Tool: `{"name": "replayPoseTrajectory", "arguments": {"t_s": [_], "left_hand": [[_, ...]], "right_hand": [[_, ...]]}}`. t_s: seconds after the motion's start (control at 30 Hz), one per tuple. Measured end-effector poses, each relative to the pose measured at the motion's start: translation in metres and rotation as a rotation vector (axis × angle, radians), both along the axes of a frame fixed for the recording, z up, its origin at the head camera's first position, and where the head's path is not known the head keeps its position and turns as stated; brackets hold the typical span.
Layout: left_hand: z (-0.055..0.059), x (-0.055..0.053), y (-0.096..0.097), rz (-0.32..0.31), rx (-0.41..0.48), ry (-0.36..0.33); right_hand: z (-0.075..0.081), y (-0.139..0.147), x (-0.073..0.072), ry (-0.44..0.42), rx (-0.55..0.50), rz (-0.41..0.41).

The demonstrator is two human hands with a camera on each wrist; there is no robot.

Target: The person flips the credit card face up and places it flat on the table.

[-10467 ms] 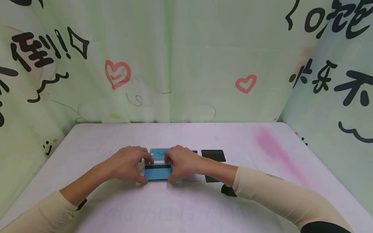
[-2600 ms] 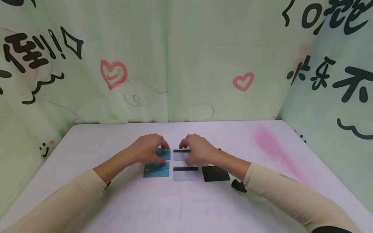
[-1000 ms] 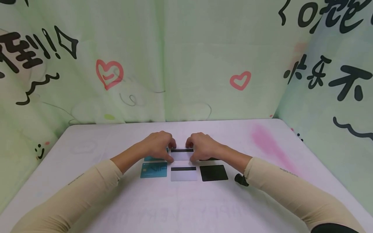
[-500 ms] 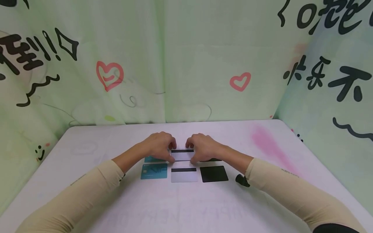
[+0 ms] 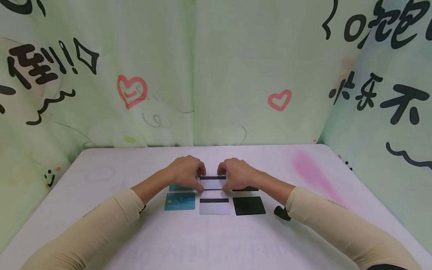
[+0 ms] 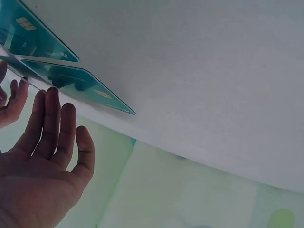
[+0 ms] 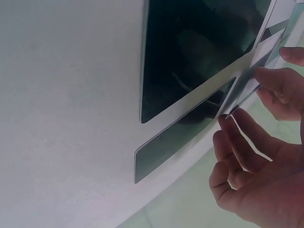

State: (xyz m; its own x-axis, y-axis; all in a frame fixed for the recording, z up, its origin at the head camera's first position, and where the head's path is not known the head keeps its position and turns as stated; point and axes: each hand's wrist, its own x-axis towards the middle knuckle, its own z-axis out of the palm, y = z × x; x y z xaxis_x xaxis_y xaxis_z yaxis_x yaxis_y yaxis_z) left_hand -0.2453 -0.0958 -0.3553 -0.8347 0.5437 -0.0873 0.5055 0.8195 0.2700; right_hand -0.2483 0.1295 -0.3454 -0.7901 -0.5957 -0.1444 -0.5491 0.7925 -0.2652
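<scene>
A white card with a black stripe [image 5: 213, 182] lies between the two hands in the middle of the back row. My left hand [image 5: 187, 171] pinches its left side, fingertips at the far edge and thumb at the near one. The right side is pinched the same way by my right hand [image 5: 237, 174]. In the right wrist view the white card [image 7: 243, 97] stands tilted beside the black cards. Partly hidden under the hands are a blue card [image 5: 179, 187] and a black card [image 5: 245, 189].
The front row holds a blue VIP card [image 5: 180, 201] with a chip, a striped white card [image 5: 214, 210] and a black card [image 5: 249, 206]. They lie on a pale tablecloth [image 5: 162, 243] with a pink patch. Printed curtains [image 5: 229, 75] enclose the back and sides.
Earlier both hands held the front blue card stripe side up; it now shows its VIP side. The hands have moved to the back row's white card and stayed there over the last second.
</scene>
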Motion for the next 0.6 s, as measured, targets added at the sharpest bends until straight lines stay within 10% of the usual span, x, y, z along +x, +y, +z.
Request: {"name": "replayPoseTrajectory", "arguments": {"t_s": [0.6], "left_hand": [[0.0074,0.0009,-0.0041,0.007,0.098,0.041]], "right_hand": [[0.0075,0.0057,0.0010,0.062,-0.045,0.006]]}}
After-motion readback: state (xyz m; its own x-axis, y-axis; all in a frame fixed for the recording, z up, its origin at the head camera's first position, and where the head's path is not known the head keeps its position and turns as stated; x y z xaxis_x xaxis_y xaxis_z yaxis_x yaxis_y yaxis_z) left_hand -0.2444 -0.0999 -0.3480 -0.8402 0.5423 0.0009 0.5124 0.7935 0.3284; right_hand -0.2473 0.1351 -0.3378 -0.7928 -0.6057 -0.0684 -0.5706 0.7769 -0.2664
